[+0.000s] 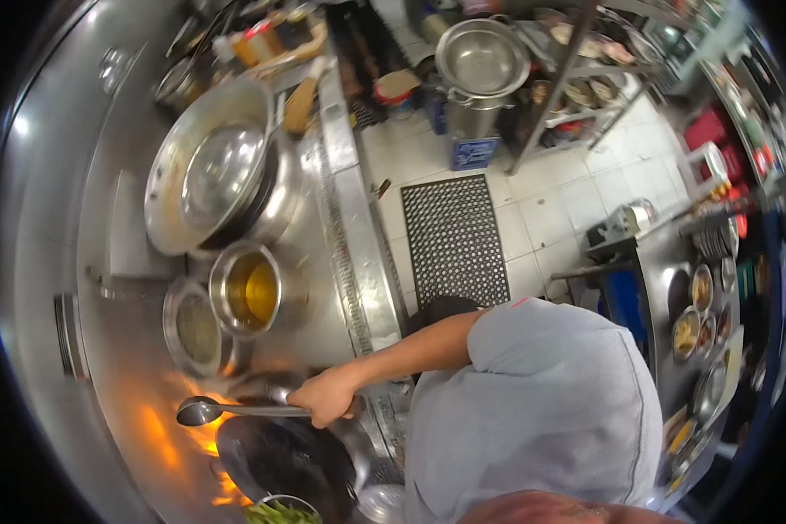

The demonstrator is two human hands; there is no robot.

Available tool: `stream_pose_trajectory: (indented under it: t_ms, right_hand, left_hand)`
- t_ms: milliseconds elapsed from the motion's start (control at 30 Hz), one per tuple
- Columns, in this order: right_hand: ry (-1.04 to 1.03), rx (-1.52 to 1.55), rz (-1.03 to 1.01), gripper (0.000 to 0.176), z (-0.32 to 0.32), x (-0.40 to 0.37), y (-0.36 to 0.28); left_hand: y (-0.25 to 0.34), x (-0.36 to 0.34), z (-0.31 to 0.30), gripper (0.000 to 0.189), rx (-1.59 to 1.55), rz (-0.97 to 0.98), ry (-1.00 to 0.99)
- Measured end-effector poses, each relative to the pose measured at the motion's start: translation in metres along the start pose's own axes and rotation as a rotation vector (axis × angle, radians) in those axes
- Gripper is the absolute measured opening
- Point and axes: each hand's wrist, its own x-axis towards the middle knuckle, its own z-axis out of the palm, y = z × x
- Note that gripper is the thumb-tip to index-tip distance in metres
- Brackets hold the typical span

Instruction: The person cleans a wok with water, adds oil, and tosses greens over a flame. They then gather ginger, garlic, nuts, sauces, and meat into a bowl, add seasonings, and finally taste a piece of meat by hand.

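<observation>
Ladle (266,410) first: I see its handle gripped in the right hand (327,397), the bowl beyond the rim of the dark wok (279,458), near orange flames (155,435). I can't see the left hand, so I can't tell its state. Green vegetables (281,513) show at my view's bottom edge. Farther off, I make out a steel pot (227,297) of yellow liquid, then a wide metal pan (171,170).
</observation>
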Motion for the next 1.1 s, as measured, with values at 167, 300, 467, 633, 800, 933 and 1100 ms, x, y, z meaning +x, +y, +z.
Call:
stream_pose_trajectory:
  t_ms: [167,300,467,633,800,933,1100]
  right_hand:
    - [-0.037,-0.192,-0.268,0.058,0.048,0.045,0.071]
    - [-0.215,0.028,0.121,0.058,0.035,0.024,0.016]
    - [-0.155,-0.341,0.067,0.057,0.031,0.024,0.010]
    - [-0.236,-0.348,0.067,0.054,0.054,0.036,-0.013]
    - [-0.422,-0.109,0.200,0.052,0.088,0.083,0.014]
    - [-0.278,-0.410,0.086,0.049,0.111,0.086,0.020]
    - [-0.320,-0.264,0.201,0.053,0.087,0.086,-0.008]
  left_hand:
    - [0.005,0.027,-0.002,0.040,0.289,-0.006,-0.117]
    - [-0.075,0.063,0.050,0.030,0.493,0.008,0.106]
    - [-0.025,0.100,0.000,0.028,0.298,-0.231,0.133]
    - [-0.013,0.087,0.015,0.030,0.273,0.144,-0.082]
    - [-0.022,0.123,-0.057,0.022,0.186,-0.077,0.325]
    - [-0.044,0.123,-0.104,0.014,0.245,0.053,0.621]
    - [-0.050,0.083,-0.116,0.018,0.103,-0.306,0.496]
